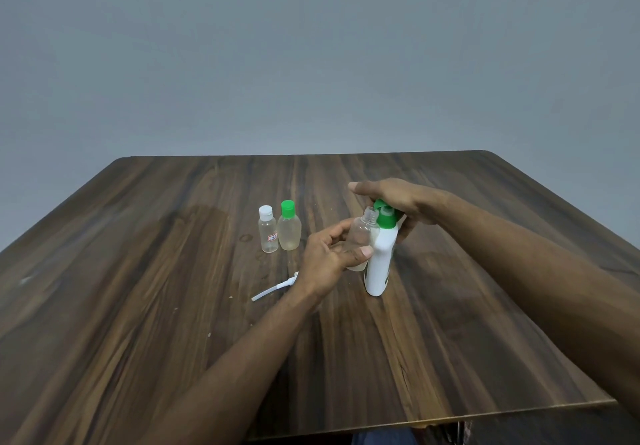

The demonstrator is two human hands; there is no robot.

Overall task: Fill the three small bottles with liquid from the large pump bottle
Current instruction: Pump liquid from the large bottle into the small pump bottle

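Left hand (329, 254) grips an uncapped clear small bottle (363, 233), long axis near upright, mouth up beside the green pump head; right hand (394, 202) presses flat on the upright white pump bottle (379, 264); two capped small bottles (278, 229) stand left of the left hand; bare table (138, 271) surrounds both hands to its edges.

Your left hand (329, 257) has its fingers curled in a grip with the thumb in front, while your right hand (398, 202) lies palm down, fingers stretched forward.
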